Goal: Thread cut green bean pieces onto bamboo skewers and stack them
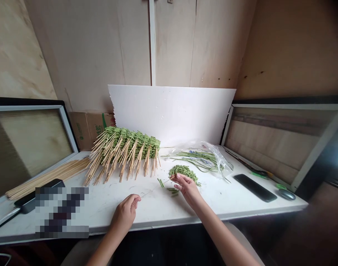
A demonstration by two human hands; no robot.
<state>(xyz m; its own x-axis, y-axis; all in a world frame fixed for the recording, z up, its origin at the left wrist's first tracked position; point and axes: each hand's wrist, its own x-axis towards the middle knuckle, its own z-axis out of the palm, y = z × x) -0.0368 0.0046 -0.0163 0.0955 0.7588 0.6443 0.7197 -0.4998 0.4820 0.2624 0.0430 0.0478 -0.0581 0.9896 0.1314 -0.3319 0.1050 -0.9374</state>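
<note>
My left hand (pixel 125 212) is closed, pinching one end of a thin wooden skewer (pixel 150 192) low above the white table. The skewer slants up to the right, where the closed fingertips of my right hand (pixel 187 187) meet its other end. Whether a green piece is also between those fingers is hidden. Behind my right hand lies a heap of short cut green stalk pieces (pixel 187 170). A few loose pieces (pixel 160 182) lie just left of it, and several more (pixel 173 191) are below it. Filled skewers threaded with green pieces (pixel 132 140) are stacked at the back left, bare ends forward.
Bare skewers (pixel 51 175) lie at the left beside a black box-like object (pixel 51 188). Long green stalks (pixel 196 158) rest in a clear plastic bag (pixel 223 162). A black phone (pixel 254 187) and grey mouse (pixel 287 194) sit right. A white board (pixel 171 114) stands behind.
</note>
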